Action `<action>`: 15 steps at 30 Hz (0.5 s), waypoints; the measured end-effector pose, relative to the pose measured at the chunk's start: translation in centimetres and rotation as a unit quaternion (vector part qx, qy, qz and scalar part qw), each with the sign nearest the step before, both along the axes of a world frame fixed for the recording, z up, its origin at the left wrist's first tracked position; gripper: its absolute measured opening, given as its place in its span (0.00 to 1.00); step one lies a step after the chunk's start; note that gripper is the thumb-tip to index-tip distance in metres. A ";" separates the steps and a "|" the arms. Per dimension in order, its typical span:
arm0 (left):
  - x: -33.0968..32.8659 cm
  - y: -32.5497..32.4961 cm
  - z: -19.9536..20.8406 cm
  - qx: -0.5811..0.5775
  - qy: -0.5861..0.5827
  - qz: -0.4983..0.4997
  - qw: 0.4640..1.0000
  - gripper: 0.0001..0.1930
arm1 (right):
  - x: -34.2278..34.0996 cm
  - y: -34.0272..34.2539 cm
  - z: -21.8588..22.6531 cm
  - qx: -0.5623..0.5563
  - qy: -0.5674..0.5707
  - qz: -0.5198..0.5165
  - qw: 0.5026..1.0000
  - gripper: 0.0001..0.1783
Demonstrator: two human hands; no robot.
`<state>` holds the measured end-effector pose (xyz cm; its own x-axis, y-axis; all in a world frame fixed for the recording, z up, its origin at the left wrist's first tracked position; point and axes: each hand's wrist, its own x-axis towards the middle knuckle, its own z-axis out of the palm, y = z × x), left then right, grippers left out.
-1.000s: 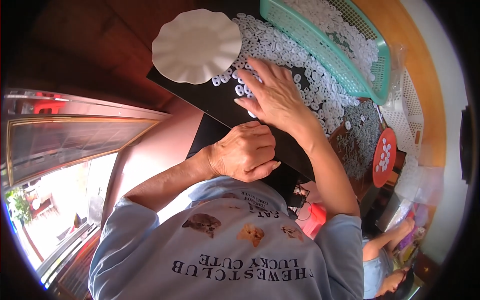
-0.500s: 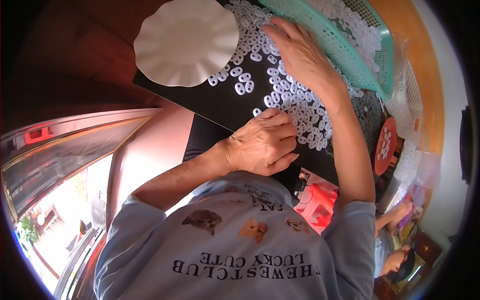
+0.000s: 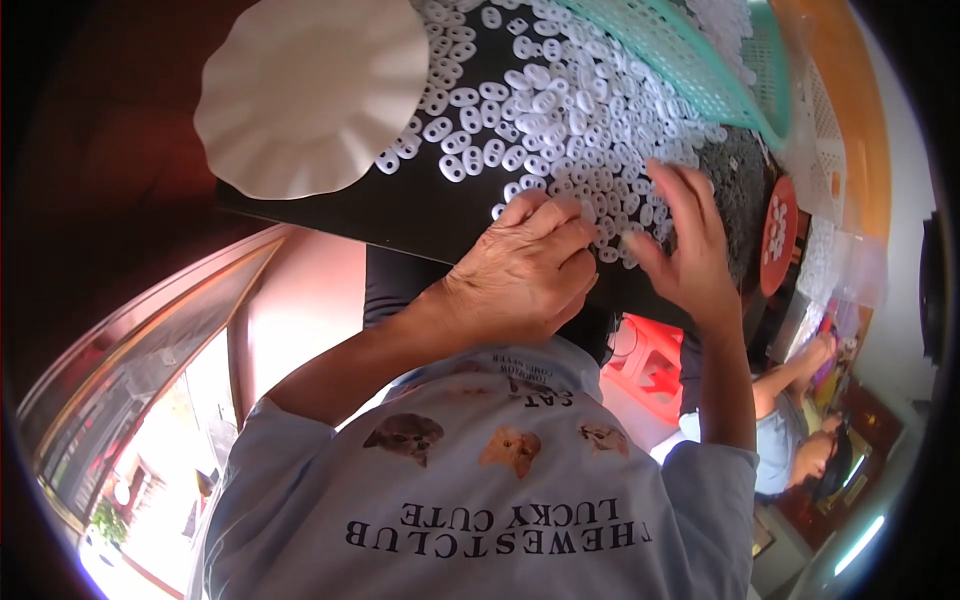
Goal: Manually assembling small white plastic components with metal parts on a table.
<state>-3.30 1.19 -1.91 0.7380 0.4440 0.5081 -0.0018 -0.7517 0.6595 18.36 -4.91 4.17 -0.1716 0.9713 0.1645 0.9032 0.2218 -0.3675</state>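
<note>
Many small white oval pieces with two holes each (image 3: 575, 110) lie spread and heaped over a black tabletop (image 3: 330, 215). My left hand (image 3: 525, 262) rests at the near edge of the spread, its fingers curled in and pressed together. What sits inside them, if anything, is hidden. To the right, my right hand (image 3: 692, 245) hovers at the near right side of the heap with thumb and fingers apart, and no piece shows in it. Several oval pieces lie between the two hands.
A white scalloped plate (image 3: 310, 95) stands at the back left. A green mesh basket (image 3: 700, 75) with clear-white bits leans at the back right. Grey crumbs (image 3: 730, 190) and a red dish of white pieces (image 3: 776, 240) are right. Below is a red stool (image 3: 645, 370); another person (image 3: 785, 440) sits beyond.
My right hand has come back from beside the basket toward me, down to the heap's near right side. More pieces now lie left of the heap. My left hand stays curled in nearly the same place.
</note>
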 end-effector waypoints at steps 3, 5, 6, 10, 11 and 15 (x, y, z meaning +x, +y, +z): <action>0.0 0.2 -0.1 0.003 -0.029 -0.015 0.999 0.08 | 0.5 -3.2 -1.1 0.004 -0.042 -0.014 0.999 0.38; -0.2 0.2 -0.1 0.004 -0.050 -0.028 0.998 0.08 | 0.6 -4.4 -1.8 0.010 -0.041 -0.015 0.999 0.39; -0.3 0.2 0.0 -0.001 -0.064 -0.030 0.997 0.08 | 0.4 -4.9 -1.9 0.014 -0.031 -0.015 0.999 0.36; -0.4 0.2 -0.5 -0.002 -0.140 -0.016 0.990 0.11 | -0.8 -4.8 -2.8 0.019 -0.030 -0.005 0.999 0.34; -0.5 0.2 -0.5 -0.003 -0.138 -0.016 0.990 0.11 | -0.9 -4.8 -2.9 0.029 -0.033 -0.004 0.999 0.33; -1.7 -0.5 0.4 -0.006 -0.187 -0.032 0.982 0.13 | -1.0 -4.6 -3.0 0.037 -0.028 -0.005 0.999 0.30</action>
